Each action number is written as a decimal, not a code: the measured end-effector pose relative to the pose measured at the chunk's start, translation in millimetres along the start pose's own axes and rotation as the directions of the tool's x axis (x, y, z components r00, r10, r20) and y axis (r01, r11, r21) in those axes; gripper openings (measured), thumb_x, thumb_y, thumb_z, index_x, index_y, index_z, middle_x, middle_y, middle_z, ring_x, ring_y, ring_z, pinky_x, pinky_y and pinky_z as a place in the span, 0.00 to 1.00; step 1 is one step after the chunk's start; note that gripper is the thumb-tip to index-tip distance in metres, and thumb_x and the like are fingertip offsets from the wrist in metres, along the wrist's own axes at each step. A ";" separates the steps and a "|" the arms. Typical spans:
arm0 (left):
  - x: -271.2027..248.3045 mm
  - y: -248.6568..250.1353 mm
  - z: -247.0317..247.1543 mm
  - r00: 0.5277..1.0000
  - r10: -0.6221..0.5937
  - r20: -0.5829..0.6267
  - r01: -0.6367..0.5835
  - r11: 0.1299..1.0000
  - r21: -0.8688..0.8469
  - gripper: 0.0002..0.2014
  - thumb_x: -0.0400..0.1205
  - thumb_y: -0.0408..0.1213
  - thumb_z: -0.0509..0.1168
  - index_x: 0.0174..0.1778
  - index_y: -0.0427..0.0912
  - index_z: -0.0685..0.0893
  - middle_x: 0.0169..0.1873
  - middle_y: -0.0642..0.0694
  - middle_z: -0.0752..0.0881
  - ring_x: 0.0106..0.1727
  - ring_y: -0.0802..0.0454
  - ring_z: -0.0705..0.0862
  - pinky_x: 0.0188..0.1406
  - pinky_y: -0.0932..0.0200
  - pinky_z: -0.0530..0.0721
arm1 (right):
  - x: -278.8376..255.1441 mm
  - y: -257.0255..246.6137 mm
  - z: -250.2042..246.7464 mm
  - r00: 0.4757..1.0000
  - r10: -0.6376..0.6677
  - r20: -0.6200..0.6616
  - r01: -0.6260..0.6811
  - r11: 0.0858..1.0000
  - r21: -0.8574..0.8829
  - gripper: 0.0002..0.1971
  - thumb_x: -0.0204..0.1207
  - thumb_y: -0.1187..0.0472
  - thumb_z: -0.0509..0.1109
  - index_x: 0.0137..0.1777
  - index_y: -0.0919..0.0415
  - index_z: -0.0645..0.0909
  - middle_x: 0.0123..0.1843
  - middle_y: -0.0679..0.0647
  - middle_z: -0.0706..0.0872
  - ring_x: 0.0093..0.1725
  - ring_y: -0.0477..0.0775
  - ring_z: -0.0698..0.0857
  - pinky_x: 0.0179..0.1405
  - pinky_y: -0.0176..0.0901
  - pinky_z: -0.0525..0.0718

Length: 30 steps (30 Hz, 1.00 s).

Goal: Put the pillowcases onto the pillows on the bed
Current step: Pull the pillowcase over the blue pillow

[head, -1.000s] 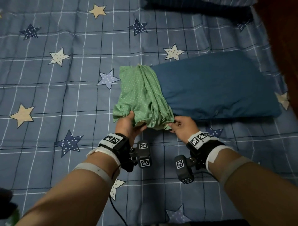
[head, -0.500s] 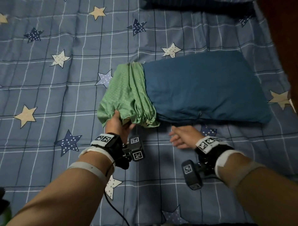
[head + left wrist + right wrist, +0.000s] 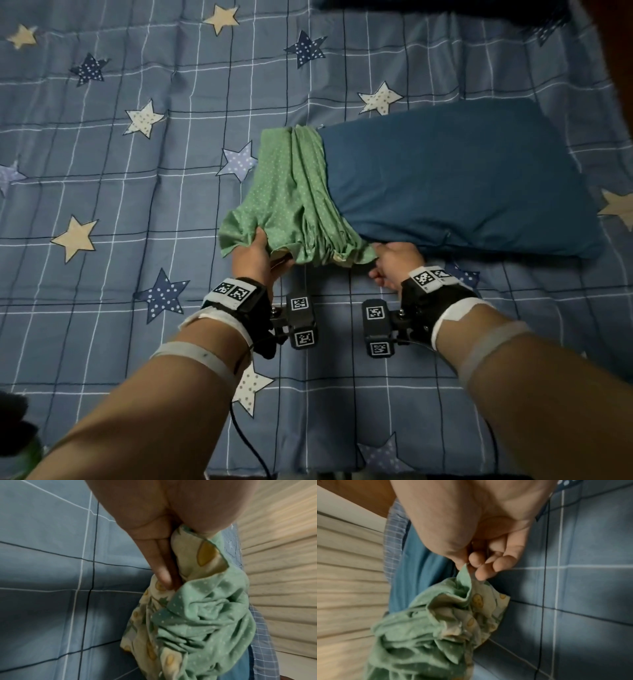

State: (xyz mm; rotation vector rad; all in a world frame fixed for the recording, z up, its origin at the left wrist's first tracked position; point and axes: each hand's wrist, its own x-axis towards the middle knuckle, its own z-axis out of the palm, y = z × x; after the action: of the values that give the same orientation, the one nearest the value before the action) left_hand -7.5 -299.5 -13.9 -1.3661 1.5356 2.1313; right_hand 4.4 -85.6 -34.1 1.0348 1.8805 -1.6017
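Here your left hand grips the bunched green pillowcase at its near edge, and your right hand pinches the same hem just at 3 o'clock of it. The pillowcase sits gathered over the 9 o'clock end of the blue pillow, which lies on the star-patterned bed.

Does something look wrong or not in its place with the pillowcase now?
Yes. The green pillowcase is bunched in folds over only the left end of the blue pillow. Its cream printed side shows at the edge, so it may be inside out.
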 end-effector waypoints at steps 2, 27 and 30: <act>-3.1 4.4 2.5 1.000 0.013 -0.012 -0.013 1.000 0.008 0.16 0.89 0.42 0.61 0.68 0.35 0.78 0.55 0.31 0.86 0.44 0.36 0.89 0.31 0.45 0.92 | 3.8 -5.9 -18.6 0.999 -0.018 -0.052 0.017 1.000 -0.015 0.16 0.85 0.58 0.62 0.34 0.58 0.78 0.27 0.52 0.78 0.19 0.47 0.78 0.18 0.34 0.73; 18.7 -17.2 -27.8 0.990 -0.140 -0.028 0.143 0.982 0.126 0.08 0.85 0.45 0.66 0.48 0.44 0.82 0.57 0.35 0.87 0.54 0.30 0.88 0.53 0.28 0.87 | 5.5 4.8 -79.1 0.794 -0.583 -0.171 0.363 0.680 -0.637 0.13 0.70 0.61 0.78 0.52 0.60 0.82 0.58 0.64 0.75 0.49 0.59 0.78 0.52 0.38 0.72; 23.0 -15.1 -30.6 0.992 -0.083 -0.100 0.105 0.965 0.239 0.14 0.82 0.48 0.68 0.51 0.40 0.83 0.55 0.36 0.87 0.53 0.32 0.88 0.51 0.29 0.88 | 11.9 1.1 -87.4 0.814 -0.575 -0.080 0.360 0.608 -0.708 0.06 0.74 0.60 0.75 0.41 0.57 0.80 0.42 0.57 0.82 0.44 0.62 0.82 0.40 0.41 0.71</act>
State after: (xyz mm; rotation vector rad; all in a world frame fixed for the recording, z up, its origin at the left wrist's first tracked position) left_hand 6.0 -325.9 -42.5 -1.4323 1.6646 1.7796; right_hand 8.8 2.0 -24.7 0.4732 2.8275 -0.8240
